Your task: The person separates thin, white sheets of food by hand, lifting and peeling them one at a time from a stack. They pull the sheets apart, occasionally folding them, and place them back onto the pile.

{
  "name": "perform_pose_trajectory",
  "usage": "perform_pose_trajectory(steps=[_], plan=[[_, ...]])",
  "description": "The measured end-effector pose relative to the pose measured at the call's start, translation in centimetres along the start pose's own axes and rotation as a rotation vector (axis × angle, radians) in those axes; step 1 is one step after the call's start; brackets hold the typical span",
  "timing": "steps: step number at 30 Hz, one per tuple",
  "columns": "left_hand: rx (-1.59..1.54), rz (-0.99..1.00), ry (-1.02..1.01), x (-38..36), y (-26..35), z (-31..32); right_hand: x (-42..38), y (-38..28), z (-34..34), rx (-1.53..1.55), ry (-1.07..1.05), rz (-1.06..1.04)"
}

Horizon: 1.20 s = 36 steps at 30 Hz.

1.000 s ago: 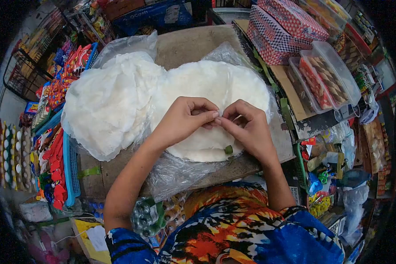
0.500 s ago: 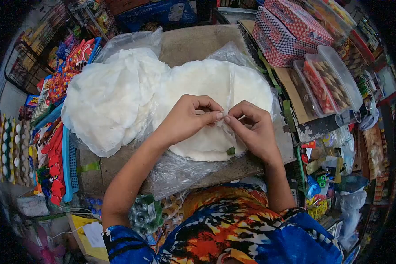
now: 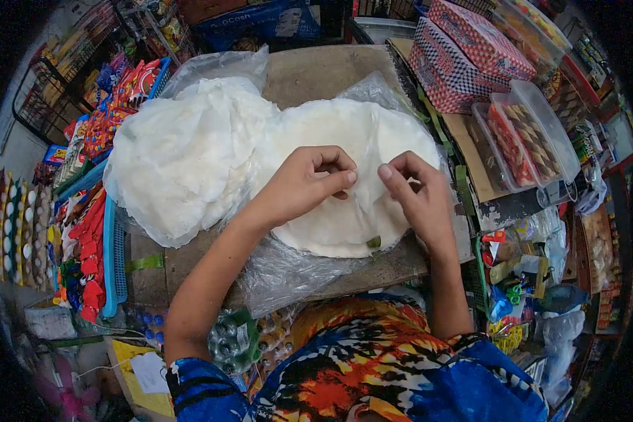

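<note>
A stack of thin round white wrappers (image 3: 323, 228), like lumpia wrappers, lies on clear plastic under my hands. My left hand (image 3: 316, 176) is closed above its middle, thumb and forefinger pinching a thin wrapper. To the right, my right hand (image 3: 423, 197) is also closed in a pinch, apparently on the same wrapper, though its edge is hard to make out. Between the hands the top layer is raised in a ridge. A ragged pile of similar wrappers (image 3: 183, 162) rests at the left, touching the stack. A small green strip (image 3: 374, 242) lies at the stack's near edge.
The board (image 3: 316, 74) carries both piles. Blue baskets (image 3: 112, 260) of packaged snacks stand left, near egg trays (image 3: 21, 232). At right are checkered boxes (image 3: 464, 63) and a clear tub (image 3: 531, 133) of stick snacks. Clear plastic (image 3: 288, 274) hangs over the front edge.
My hands, nearly touching before, have parted; the right hand has moved rightward. The ridge in the top layer has widened. The whole view has shifted slightly.
</note>
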<state>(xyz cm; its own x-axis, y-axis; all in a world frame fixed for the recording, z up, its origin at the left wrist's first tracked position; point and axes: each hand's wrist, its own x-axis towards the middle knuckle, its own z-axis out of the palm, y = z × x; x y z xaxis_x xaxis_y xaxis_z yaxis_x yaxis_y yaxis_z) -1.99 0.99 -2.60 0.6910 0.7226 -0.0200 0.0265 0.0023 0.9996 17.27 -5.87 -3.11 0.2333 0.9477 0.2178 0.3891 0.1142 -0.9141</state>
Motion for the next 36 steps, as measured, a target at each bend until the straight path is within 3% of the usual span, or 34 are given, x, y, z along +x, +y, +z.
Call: perform_pose_trajectory(steps=[2, 5, 8, 13, 19, 21, 22, 23, 24, 25, 26, 28, 30, 32, 36], plan=[[0.026, 0.042, -0.031, 0.0, -0.2, 0.7, 0.1, -0.2, -0.1, -0.111, -0.128, -0.079], [0.044, 0.077, -0.065, -0.3, 0.0, 1.3, 0.4, 0.5, 0.1, -0.003, -0.249, -0.067], [0.023, 0.065, -0.061, -0.3, 0.2, 0.7, 0.3, 0.4, -0.1, 0.16, -0.231, -0.042], [-0.162, 0.104, 0.07, -0.3, 0.8, 0.0, 1.1, 0.5, -1.8, 0.137, -0.079, 0.021], [-0.002, 0.012, 0.041, -0.3, 1.5, -1.3, 1.3, -1.1, -1.4, 0.21, -0.044, -0.032], [0.001, 0.026, 0.018, -0.8, 2.3, -0.6, 1.2, -1.8, -0.8, -0.056, -0.257, -0.2], [0.006, 0.037, -0.003, -0.9, 2.7, -0.3, 1.1, -2.2, -0.1, -0.058, -0.253, -0.2], [0.007, 0.038, -0.005, -0.8, 2.2, -0.5, 1.0, -2.5, 0.8, -0.051, -0.348, -0.335], [0.199, 0.11, 0.042, -0.7, 1.8, -0.8, 0.9, -2.8, 1.3, -0.043, -0.443, -0.471], [0.39, 0.18, 0.09, -0.7, 1.5, -0.9, 0.9, -2.8, 1.5, -0.042, -0.444, -0.471], [0.389, 0.181, 0.094, -0.8, 1.4, -1.1, 1.0, -2.9, 1.8, -0.012, -0.409, -0.453], [0.023, 0.125, 0.051, -1.1, 2.4, -0.9, 1.0, -3.1, 1.7, 0.013, -0.386, -0.438], [0.002, 0.161, 0.104, -0.8, 1.6, -1.4, 1.1, -2.9, 0.3, 0.01, -0.266, -0.339], [0.352, 0.204, 0.194, -0.3, 1.0, -3.2, 1.9, -2.3, -1.5, 0.1, -0.141, -0.121], [0.124, 0.187, 0.403, -1.1, 3.3, -3.1, 2.7, -0.9, -2.2, 0.157, -0.03, -0.061]])
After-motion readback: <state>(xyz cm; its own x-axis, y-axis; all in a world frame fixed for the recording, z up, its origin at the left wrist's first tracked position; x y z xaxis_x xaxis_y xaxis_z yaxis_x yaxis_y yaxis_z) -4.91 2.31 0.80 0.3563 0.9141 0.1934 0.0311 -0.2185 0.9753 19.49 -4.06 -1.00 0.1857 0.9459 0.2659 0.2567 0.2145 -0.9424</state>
